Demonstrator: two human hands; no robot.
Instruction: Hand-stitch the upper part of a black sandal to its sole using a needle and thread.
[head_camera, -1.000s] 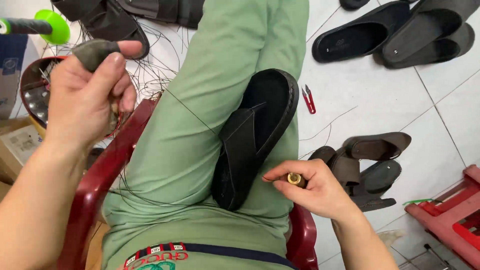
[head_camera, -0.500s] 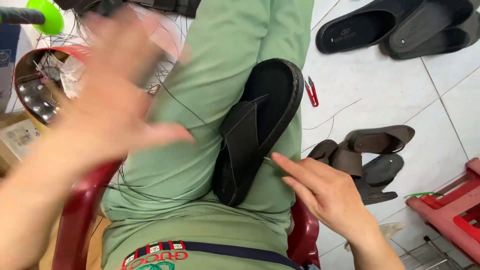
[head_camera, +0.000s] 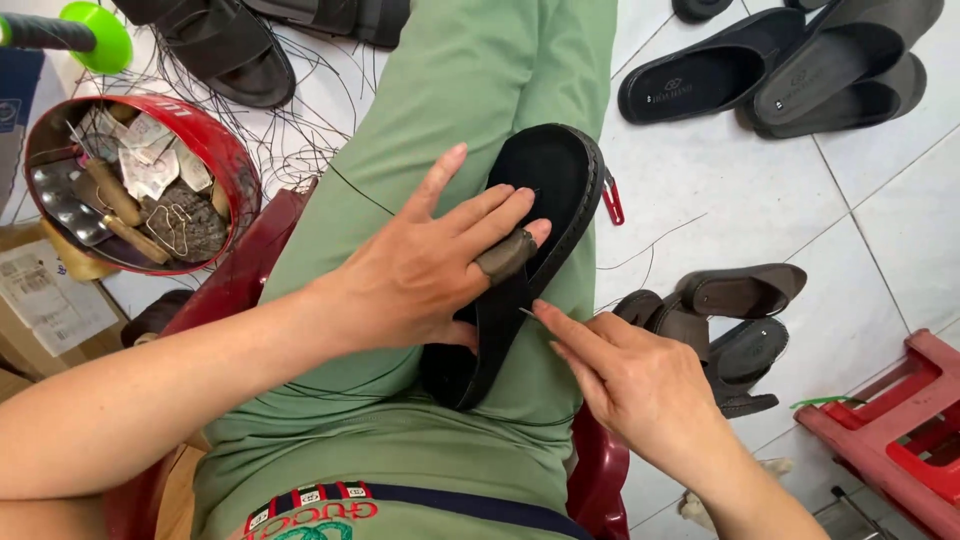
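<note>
A needle (head_camera: 524, 313) is pinched between the fingertips of the right hand (head_camera: 640, 385) at the near edge of the black sandal (head_camera: 545, 190), which is pressed flat by the spread left hand (head_camera: 425, 270) on the green-trousered thigh (head_camera: 470, 70), long axis running away, floor open rightward.

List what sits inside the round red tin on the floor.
The red tin holds crumpled paper scraps, wooden-handled tools, bent wire and a dark lump. Anything beneath that pile, and the tin's bottom, is covered.

red tin (head_camera: 215, 150), black slippers (head_camera: 800, 75), red stool (head_camera: 900, 430)
</note>
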